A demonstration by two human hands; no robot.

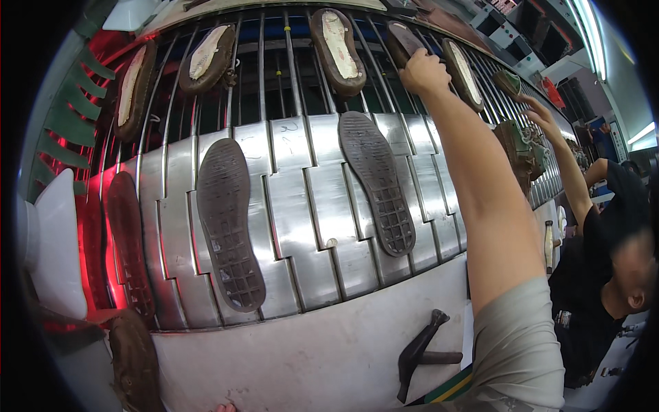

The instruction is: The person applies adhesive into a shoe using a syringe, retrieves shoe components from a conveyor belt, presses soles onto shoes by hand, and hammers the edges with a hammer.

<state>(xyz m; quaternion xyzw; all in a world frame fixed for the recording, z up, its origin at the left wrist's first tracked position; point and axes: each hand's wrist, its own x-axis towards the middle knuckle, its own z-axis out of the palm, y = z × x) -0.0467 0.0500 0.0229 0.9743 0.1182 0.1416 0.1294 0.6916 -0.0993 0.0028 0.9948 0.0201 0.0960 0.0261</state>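
Chiefly, one metal conveyor of steel plates and rods, acting as carrier. On its plates: two dark grey-brown rubber soles with gridded hollow cells, well apart; further soles at left, under red light. On its rods: four brown shoe uppers, undersides upward, each brown rim enclosing a pale, elongated panel; also one dark brown shoe piece, between two of these.

Right hand: at the near end of that dark piece, fingers bent and touching it; firmness of grip cannot be told. Left hand: fingertips only, at the bottom edge by the pale worktop; cannot tell how wide it stands.

On the worktop: one black-headed hammer with brown handle. At lower left: one brown shoe. Right: a co-worker's hand, near a green-brown shoe.
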